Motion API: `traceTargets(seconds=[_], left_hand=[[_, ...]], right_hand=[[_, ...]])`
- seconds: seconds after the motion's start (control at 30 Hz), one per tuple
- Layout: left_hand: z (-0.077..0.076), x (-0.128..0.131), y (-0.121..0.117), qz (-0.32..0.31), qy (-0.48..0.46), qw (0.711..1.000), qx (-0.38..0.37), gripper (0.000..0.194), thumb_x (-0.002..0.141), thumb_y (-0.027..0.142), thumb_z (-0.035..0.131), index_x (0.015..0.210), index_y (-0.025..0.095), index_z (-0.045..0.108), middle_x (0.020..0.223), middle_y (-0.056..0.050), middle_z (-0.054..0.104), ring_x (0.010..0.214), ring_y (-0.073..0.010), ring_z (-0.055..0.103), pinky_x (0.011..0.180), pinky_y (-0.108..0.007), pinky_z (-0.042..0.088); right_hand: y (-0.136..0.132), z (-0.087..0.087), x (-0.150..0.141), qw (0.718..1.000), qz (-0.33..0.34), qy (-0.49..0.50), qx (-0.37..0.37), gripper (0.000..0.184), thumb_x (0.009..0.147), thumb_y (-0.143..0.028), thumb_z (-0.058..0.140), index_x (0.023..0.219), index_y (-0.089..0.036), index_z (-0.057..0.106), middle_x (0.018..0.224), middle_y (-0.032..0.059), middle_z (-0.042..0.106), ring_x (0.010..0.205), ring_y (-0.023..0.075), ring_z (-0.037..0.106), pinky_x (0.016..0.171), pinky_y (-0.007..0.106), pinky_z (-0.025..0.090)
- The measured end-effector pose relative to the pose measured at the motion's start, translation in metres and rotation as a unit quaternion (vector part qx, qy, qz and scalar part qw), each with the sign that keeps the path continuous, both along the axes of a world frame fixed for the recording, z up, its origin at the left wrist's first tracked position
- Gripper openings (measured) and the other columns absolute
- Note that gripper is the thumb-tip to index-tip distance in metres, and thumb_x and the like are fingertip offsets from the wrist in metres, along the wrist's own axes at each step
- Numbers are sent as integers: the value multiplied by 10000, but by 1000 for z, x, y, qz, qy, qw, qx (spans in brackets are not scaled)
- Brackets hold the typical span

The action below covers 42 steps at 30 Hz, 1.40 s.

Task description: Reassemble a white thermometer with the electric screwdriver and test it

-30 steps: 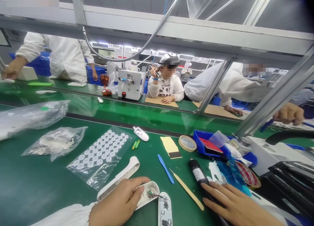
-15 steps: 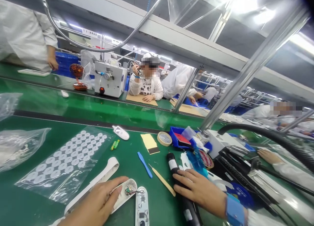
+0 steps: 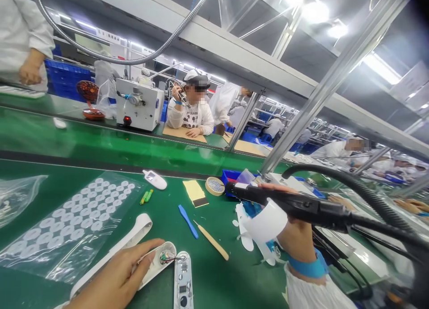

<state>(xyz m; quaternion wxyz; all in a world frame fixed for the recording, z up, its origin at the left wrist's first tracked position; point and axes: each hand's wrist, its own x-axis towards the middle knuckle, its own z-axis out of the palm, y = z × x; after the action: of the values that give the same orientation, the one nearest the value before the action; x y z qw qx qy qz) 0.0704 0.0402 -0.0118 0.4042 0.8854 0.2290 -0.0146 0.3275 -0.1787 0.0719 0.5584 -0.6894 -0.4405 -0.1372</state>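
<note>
Here we see the left hand (image 3: pixel 114 280), its fingers (image 3: pixel 147 247) together and extended, resting against an open white plastic housing (image 3: pixel 157 266) on the green desk (image 3: pixel 20 291). A small wired component (image 3: pixel 166 257) sits inside the housing, and a circuit board (image 3: pixel 183 280) lies just beside it. The right hand (image 3: pixel 296 239), wearing a blue wristband (image 3: pixel 308 268), has its fingers (image 3: pixel 276 188) clamped around a black corded handheld tool (image 3: pixel 301 206), held above the desk, with a curved white sheet (image 3: pixel 264 224) in front.
</note>
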Motion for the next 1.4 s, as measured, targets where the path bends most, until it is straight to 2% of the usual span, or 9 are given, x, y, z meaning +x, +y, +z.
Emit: traceTargets(seconds=[0.23, 0.37, 0.47, 0.57, 0.7, 0.8, 1.0, 1.2, 1.4], left_hand=[[2, 1, 0, 2, 10, 1000, -6, 466, 849, 586, 241, 1233, 416, 443, 1304, 108, 451, 1227, -225, 396, 1033, -405, 336], [4, 4, 1, -9, 30, 999, 0, 487, 840, 608, 211, 1245, 433, 419, 1325, 134, 416, 1259, -214, 349, 1065, -408, 281], [4, 6, 1, -14, 56, 998, 1, 518, 832, 623, 183, 1253, 427, 411, 1341, 140, 393, 1282, -208, 309, 1089, -406, 223], [6, 6, -1, -5, 44, 999, 2, 501, 837, 614, 206, 1246, 420, 422, 1337, 129, 403, 1269, -213, 330, 1078, -404, 243], [18, 6, -7, -8, 11, 1000, -5, 444, 857, 562, 258, 1207, 394, 473, 1293, 101, 465, 1228, -208, 387, 1048, -363, 296], [30, 7, -10, -2, -5, 1000, -18, 412, 870, 526, 277, 1180, 376, 504, 1245, 85, 516, 1162, -197, 454, 990, -313, 358], [36, 7, -11, -11, -42, 999, -30, 365, 882, 464, 326, 1148, 349, 548, 1106, 66, 615, 951, -173, 575, 825, -243, 434], [33, 7, -11, -30, -82, 995, -51, 337, 897, 402, 343, 1164, 351, 542, 1108, 76, 619, 979, -148, 577, 811, -200, 427], [36, 9, -10, -33, -95, 993, -57, 351, 900, 383, 331, 1136, 303, 579, 1053, 22, 646, 974, -183, 585, 847, -247, 441]], right_hand=[[-21, 3, 26, 989, 15, 109, 104, 411, 705, -270, 671, 1073, -244, 491, 1053, 60, 586, 988, 201, 580, 869, 378, 492], [-28, 10, 37, 964, 7, 154, 218, 639, 632, -286, 737, 1182, -263, 413, 991, 61, 607, 966, 203, 588, 865, 411, 476], [-22, 13, 38, 944, -7, 159, 289, 602, 643, -349, 730, 1153, -259, 422, 913, 22, 603, 879, 156, 599, 848, 378, 482], [-12, 14, 24, 929, -10, 170, 330, 542, 688, -514, 649, 1124, -278, 431, 810, -24, 579, 752, 104, 585, 762, 307, 506], [11, 20, -20, 908, 5, 189, 374, 650, 609, -710, 567, 1061, -250, 486, 648, -26, 546, 570, 123, 534, 548, 271, 491], [36, 28, -57, 908, 21, 199, 369, 622, 605, -713, 551, 960, -204, 519, 592, -20, 523, 473, 138, 506, 431, 263, 443], [90, 25, -105, 895, 162, 288, 299, 637, 648, -778, 437, 933, -208, 455, 599, -45, 473, 375, 101, 464, 336, 206, 366], [118, 3, -122, 885, 233, 323, 240, 625, 681, -758, 435, 996, -219, 427, 670, -39, 477, 422, 89, 495, 378, 199, 389], [127, -8, -122, 889, 239, 324, 217, 587, 719, -723, 432, 1000, -207, 439, 688, -29, 475, 445, 84, 507, 402, 196, 395]])
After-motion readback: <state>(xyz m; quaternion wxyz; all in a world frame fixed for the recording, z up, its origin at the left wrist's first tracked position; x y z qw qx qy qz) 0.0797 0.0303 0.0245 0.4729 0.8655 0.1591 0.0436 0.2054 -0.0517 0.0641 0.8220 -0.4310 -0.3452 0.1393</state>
